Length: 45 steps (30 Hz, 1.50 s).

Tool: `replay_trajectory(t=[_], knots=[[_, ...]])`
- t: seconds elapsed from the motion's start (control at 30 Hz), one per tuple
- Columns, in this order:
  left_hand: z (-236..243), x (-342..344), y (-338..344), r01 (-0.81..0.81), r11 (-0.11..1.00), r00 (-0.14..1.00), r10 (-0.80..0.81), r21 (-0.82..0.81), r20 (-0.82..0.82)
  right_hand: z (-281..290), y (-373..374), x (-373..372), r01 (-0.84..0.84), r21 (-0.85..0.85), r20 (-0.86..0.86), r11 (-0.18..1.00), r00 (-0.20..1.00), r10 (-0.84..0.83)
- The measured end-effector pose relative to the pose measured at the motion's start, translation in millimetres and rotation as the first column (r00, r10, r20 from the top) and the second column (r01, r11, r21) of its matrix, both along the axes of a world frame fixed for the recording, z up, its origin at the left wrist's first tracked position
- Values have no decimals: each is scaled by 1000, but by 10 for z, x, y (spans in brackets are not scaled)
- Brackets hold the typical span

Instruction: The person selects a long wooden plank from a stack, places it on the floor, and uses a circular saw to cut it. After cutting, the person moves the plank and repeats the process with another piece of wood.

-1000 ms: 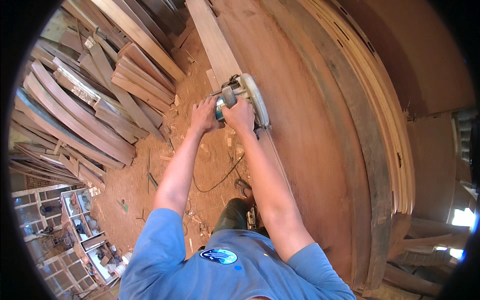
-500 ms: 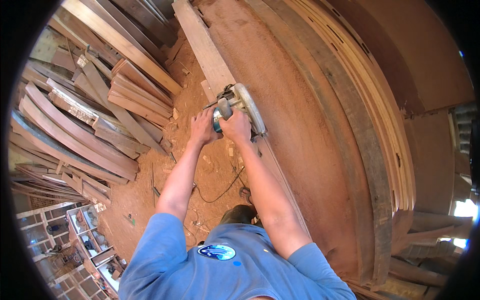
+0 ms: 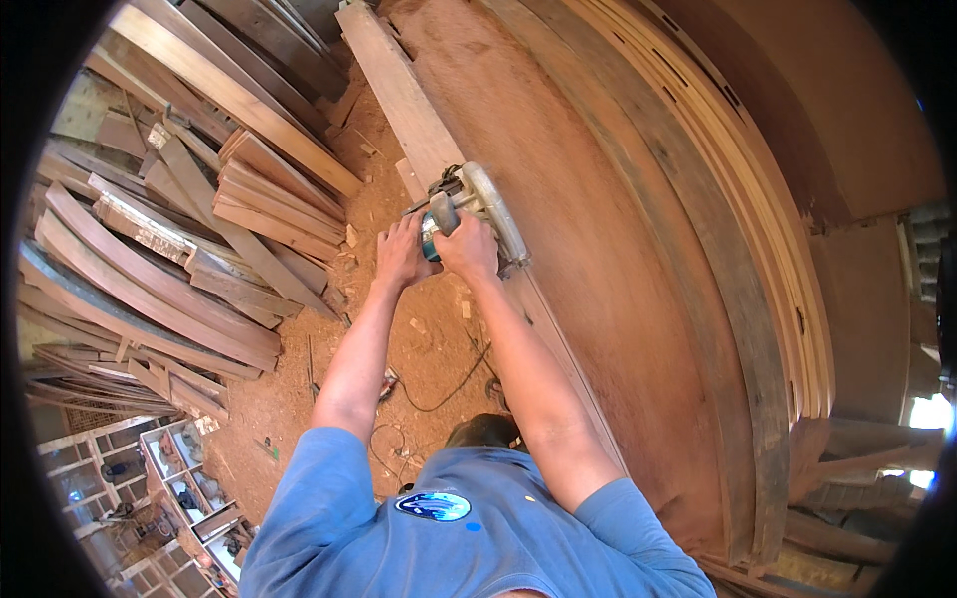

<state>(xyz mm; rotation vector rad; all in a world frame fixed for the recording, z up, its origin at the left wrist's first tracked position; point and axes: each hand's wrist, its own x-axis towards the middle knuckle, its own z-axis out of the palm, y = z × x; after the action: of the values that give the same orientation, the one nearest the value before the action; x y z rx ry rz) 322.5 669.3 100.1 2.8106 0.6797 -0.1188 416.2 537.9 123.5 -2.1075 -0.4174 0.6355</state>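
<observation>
Nudged up the plank (image 3: pixel 409 110), our saw (image 3: pixel 490 211) now sits just ahead of our right hand (image 3: pixel 472 247), wrapped round its handle (image 3: pixel 444 210), and left hand (image 3: pixel 401 251), gripping its motor (image 3: pixel 430 240).

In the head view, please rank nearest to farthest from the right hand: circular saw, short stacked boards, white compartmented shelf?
1. Circular saw: held by the right hand.
2. Short stacked boards: off to the left.
3. White compartmented shelf: far lower left.

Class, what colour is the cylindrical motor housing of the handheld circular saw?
Mostly teal; the cylindrical motor housing shows best in the head view.
</observation>
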Motion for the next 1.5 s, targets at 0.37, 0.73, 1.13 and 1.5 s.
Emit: replay_trajectory(t=[0.37, 0.73, 1.13, 1.5], knots=[[-229, 185, 286, -10, 999, 999, 8, 39, 35, -113, 263, 205, 13, 34, 10, 999, 1000, -14], [-222, 318, 594, -18, 1000, 1000, 18, 18, 22, -252, 606, 339, 8, 35, 90, 999, 996, -11], [-311, 490, 868, -24, 1000, 1000, 24, 19, 6, -343, 878, 506, 15, 89, 96, 996, 995, -23], [-397, 644, 1217, -34, 999, 999, 34, 24, 9, -273, 1199, 664, 16, 62, 81, 998, 997, -21]])
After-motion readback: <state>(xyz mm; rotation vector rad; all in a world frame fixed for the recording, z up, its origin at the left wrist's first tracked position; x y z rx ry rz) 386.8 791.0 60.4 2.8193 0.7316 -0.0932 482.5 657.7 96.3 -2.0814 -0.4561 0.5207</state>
